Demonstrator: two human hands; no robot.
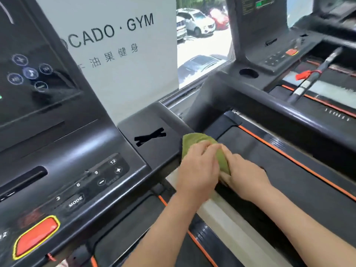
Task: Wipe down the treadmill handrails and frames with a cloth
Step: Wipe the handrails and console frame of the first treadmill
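Observation:
A green cloth (194,140) is bunched over the right handrail of the near treadmill, just past the right end of its black console (107,170). My left hand (198,168) presses on the cloth from the left. From the right, my right hand (244,178) grips the same cloth. Most of the cloth is hidden under the two hands, and the handrail below them is covered.
An orange stop button (36,237) and speed keys (100,180) sit on the console at lower left. A second treadmill (269,105) stands to the right, with a cup holder (248,73) and a handlebar carrying a red clip (303,75). A white gym sign (119,54) fills the window ahead.

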